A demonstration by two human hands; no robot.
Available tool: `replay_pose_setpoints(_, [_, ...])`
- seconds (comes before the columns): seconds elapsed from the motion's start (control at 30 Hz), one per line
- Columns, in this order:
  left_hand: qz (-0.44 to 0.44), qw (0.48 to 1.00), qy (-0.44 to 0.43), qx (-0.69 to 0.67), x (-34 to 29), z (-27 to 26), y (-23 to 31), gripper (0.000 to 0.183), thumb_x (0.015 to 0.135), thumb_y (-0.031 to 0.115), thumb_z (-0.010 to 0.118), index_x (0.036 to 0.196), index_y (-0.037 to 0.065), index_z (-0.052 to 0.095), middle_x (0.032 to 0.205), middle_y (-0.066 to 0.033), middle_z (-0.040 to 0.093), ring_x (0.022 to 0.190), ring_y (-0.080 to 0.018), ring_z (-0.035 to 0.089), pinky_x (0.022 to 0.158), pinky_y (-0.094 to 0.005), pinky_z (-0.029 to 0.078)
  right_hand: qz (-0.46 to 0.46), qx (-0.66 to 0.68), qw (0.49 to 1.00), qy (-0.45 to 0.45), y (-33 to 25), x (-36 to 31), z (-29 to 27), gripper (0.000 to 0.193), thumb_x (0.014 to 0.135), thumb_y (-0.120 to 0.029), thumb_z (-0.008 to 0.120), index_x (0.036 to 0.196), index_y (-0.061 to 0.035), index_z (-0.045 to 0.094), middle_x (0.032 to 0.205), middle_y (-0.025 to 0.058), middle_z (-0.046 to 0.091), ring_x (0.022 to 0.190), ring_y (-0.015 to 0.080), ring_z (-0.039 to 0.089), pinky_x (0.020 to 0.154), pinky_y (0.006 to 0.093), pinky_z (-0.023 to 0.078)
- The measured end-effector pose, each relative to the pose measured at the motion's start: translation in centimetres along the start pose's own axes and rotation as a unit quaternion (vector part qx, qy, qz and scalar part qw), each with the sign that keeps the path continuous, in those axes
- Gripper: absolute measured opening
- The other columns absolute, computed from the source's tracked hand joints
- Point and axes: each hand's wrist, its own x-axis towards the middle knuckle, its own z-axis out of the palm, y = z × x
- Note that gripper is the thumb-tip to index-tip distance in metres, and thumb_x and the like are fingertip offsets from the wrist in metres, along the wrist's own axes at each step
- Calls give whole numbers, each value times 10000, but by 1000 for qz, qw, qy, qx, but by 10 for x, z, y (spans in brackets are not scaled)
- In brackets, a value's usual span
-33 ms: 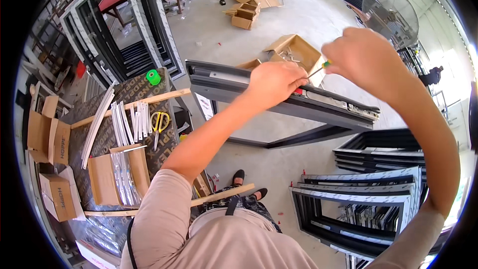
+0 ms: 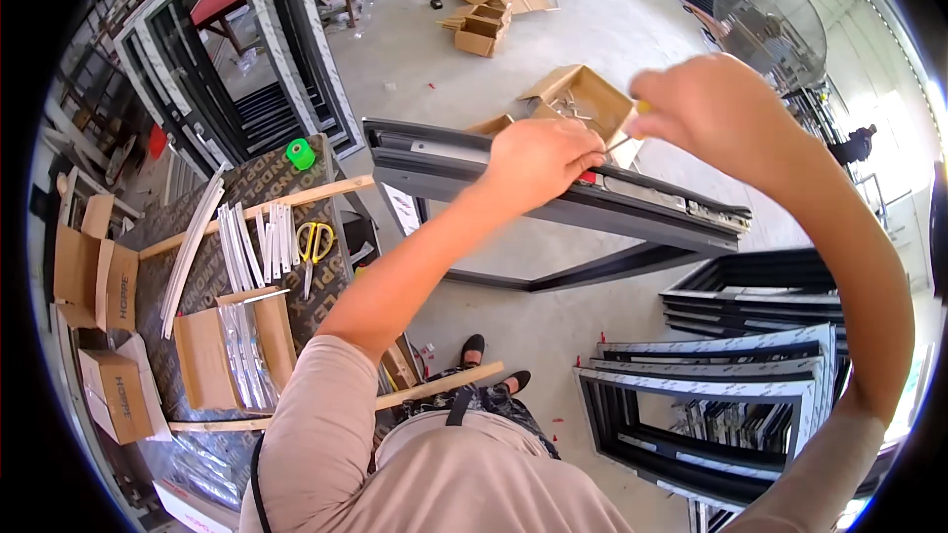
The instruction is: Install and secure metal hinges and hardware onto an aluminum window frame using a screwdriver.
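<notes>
A dark grey window frame [image 2: 433, 176] stands on edge before me, its upper rail crossing the middle of the view. My left hand [image 2: 541, 160] lies over that rail, thumb and fingers pinched together; whatever they hold is hidden. My right hand [image 2: 706, 99] is closed around the yellow-green handle of a screwdriver [image 2: 620, 144], raised beyond the rail. The screwdriver's thin shaft slants down to my left fingertips, where its tip is covered. Just right of those fingertips, a small red piece [image 2: 587, 178] and a metal hardware strip [image 2: 647, 193] sit along the rail's groove.
On the left, a workbench [image 2: 331, 281] carries yellow-handled scissors [image 2: 315, 242], white strips [image 2: 239, 242], a green roll [image 2: 301, 153] and an opened carton [image 2: 204, 360]. More frames [image 2: 706, 390] are stacked at lower right. Open cardboard boxes [image 2: 602, 99] and a large fan [image 2: 770, 25] stand beyond.
My right hand has shifted slightly and turned on the screwdriver handle. My left hand stays at the same spot on the rail. The whole view has moved a little.
</notes>
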Motion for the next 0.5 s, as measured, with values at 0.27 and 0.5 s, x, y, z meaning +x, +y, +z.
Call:
replay_pose_setpoints(0.27, [18,1000,16,-3,-7,-5,-2,82,867,186,629,896,114,658,843,-37,647,766,-276,631,616,-359,485,-34,78,972,217,12,4,17,163,872,-205,585,898,-47,616,738,106,637,794,300,657,720,408,531])
replay_pose_setpoints(0.5, [16,1000,5,-12,-8,-5,1,69,866,163,631,887,104,658,823,-38,654,760,-269,629,627,-348,483,-10,27,1000,5,-1,4,-8,221,820,-203,633,942,-21,603,754,94,642,782,255,656,692,406,523])
